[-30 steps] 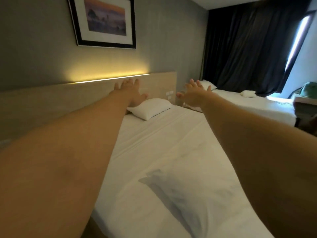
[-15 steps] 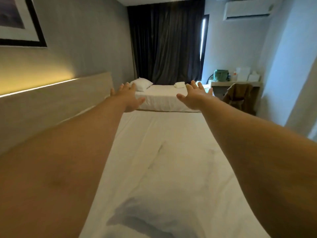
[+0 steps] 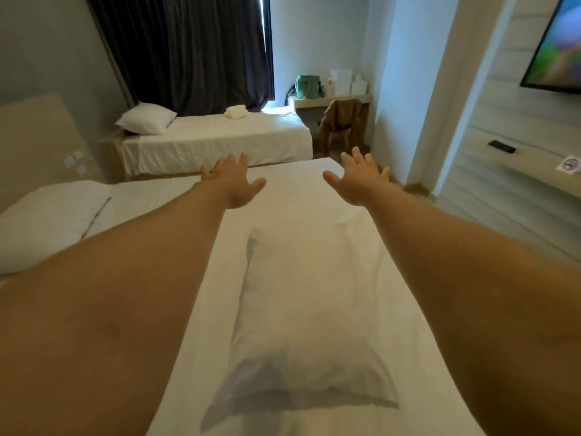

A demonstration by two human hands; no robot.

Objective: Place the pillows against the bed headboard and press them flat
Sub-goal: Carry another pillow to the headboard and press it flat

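Note:
A white pillow (image 3: 308, 309) lies lengthwise in the middle of the near bed (image 3: 314, 190), between my two outstretched forearms. A second white pillow (image 3: 47, 221) rests at the left by the wooden headboard (image 3: 34, 133). My left hand (image 3: 234, 182) is held out above the sheet beyond the middle pillow, palm down, fingers spread, holding nothing. My right hand (image 3: 358, 180) is stretched out level with it, fingers apart, also holding nothing. Neither hand touches a pillow.
A second bed (image 3: 217, 143) stands beyond, with its own pillow (image 3: 146, 119) and a folded towel (image 3: 235, 111). Dark curtains hang behind it. A desk with a green bag (image 3: 308, 86) and a chair (image 3: 341, 124) sit at the back right. A television (image 3: 556, 48) hangs on the right wall.
My view has swung right, from the headboard and picture to the room's far end. The middle pillow now lies fully in view between my arms. Both hands stay open and outstretched.

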